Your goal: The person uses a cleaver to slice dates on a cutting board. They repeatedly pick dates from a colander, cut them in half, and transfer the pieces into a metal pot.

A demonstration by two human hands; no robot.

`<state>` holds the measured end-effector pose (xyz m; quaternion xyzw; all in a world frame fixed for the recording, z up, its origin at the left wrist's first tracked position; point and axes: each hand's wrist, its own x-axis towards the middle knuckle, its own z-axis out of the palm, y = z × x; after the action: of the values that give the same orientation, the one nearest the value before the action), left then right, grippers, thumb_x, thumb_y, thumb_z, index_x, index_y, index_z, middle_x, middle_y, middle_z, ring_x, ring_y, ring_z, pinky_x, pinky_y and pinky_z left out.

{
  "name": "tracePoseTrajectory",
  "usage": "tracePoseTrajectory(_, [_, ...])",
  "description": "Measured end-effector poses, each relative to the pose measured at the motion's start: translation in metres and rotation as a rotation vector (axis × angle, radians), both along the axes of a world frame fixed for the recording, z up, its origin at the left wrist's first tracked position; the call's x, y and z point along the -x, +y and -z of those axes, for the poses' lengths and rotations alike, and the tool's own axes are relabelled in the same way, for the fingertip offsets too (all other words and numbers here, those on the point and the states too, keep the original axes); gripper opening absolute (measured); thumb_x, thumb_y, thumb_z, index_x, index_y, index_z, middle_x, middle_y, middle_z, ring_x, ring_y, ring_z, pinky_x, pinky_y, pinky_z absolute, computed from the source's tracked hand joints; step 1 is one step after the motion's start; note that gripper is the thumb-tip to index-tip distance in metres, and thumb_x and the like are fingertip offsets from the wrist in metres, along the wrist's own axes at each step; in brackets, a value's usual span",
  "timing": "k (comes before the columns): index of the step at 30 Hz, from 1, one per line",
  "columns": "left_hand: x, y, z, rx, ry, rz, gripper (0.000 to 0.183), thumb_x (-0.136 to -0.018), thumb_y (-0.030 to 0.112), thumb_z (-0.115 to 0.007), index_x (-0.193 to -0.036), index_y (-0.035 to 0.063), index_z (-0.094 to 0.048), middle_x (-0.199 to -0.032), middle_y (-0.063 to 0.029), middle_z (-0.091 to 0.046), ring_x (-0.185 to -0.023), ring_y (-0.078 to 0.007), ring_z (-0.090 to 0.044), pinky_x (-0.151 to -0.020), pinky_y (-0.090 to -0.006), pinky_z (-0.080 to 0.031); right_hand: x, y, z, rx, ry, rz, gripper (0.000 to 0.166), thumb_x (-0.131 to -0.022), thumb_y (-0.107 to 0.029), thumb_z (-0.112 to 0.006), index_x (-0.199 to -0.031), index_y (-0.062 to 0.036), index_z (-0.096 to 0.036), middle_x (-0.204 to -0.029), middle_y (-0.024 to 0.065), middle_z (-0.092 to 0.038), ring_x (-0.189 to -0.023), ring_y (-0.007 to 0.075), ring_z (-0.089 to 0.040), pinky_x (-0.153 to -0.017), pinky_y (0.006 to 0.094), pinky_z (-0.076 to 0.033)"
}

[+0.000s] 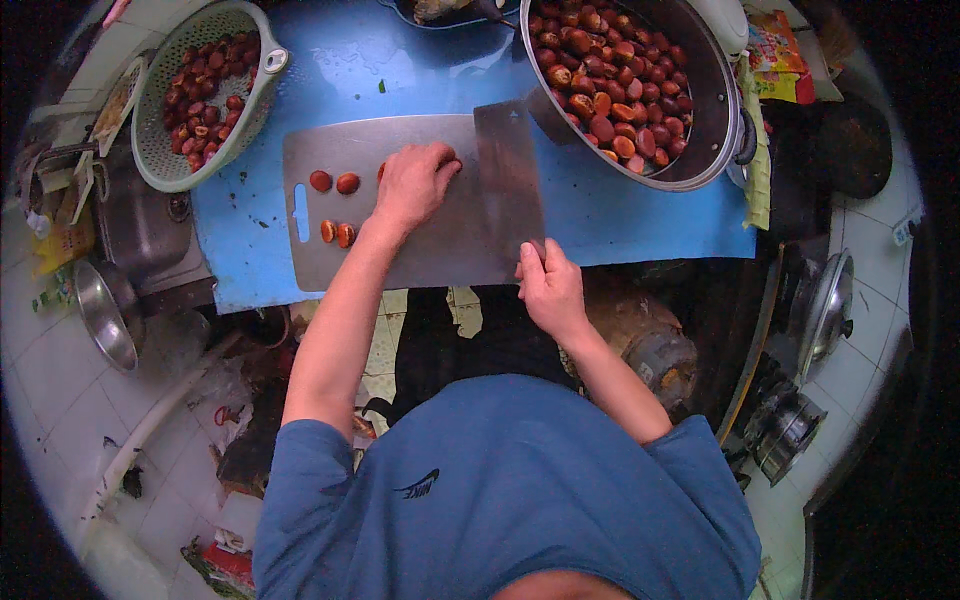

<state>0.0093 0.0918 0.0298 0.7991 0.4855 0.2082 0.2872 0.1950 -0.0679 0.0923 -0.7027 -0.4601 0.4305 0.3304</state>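
Note:
My right hand grips the handle of a cleaver; its broad blade lies over the right side of a metal cutting board. My left hand rests over the board's middle with fingers curled down, and what its fingertips touch is hidden. Against that hand's left side a chestnut partly shows. Two round, red-brown chestnuts sit farther left. Below them are two chestnut pieces with paler patches, near the board's handle slot.
A green plastic colander with chestnuts stands at the back left. At the back right, a large metal pot holds many chestnuts, some cut. Both stand on a blue table covering. A metal sink adjoins the left, and a dark pan is behind.

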Motion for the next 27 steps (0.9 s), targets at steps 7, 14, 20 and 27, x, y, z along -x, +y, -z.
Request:
tracePoseTrajectory(7, [0.013,-0.014,0.013,-0.138,0.016,-0.037,0.017,-0.084,0.021,-0.071,-0.099,0.0112,-0.071,-0.099,-0.0078,-0.064,-0.098,-0.0276,-0.059,-0.089,-0.0426,-0.043,-0.001,0.001,0.004,0.017,-0.219,-0.089,0.024,-0.098,-0.022,-0.055,-0.088,-0.0007,-0.056,-0.078,0.0231,-0.063,-0.072,0.0458,-0.061,-0.06,0.0505,-0.047])
tracePoseTrajectory(14, [0.011,-0.028,0.014,-0.238,0.01,-0.078,0.018,-0.077,0.017,-0.076,-0.093,0.0114,-0.071,-0.092,-0.003,-0.067,-0.098,-0.0235,-0.061,-0.098,-0.0454,-0.037,0.006,0.012,-0.003,-0.149,-0.399,-0.193,0.018,-0.096,-0.019,-0.055,-0.087,-0.004,-0.055,-0.078,0.0209,-0.063,-0.072,0.0435,-0.062,-0.06,0.0515,-0.049])
tracePoseTrajectory(20, [0.008,-0.039,0.014,-0.276,0.049,-0.135,0.023,-0.076,0.015,-0.076,-0.098,0.0114,-0.07,-0.099,-0.0028,-0.066,-0.104,-0.0233,-0.06,-0.102,-0.0497,-0.035,0.013,0.025,-0.012,-0.12,-0.467,-0.269,0.016,-0.096,-0.018,-0.056,-0.087,-0.0047,-0.054,-0.078,0.0196,-0.063,-0.07,0.0418,-0.063,-0.059,0.0512,-0.051])
tracePoseTrajectory(27, [0.042,-0.059,0.004,-0.402,-0.023,-0.321,0.027,-0.078,0.009,-0.075,-0.104,0.0099,-0.068,-0.11,-0.0054,-0.066,-0.109,-0.0261,-0.061,-0.099,-0.0428,-0.04,0.014,0.028,-0.04,-0.376,-0.452,-0.255,0.014,-0.096,-0.016,-0.055,-0.089,-0.0036,-0.053,-0.08,0.0193,-0.064,-0.069,0.0403,-0.064,-0.057,0.0477,-0.052])
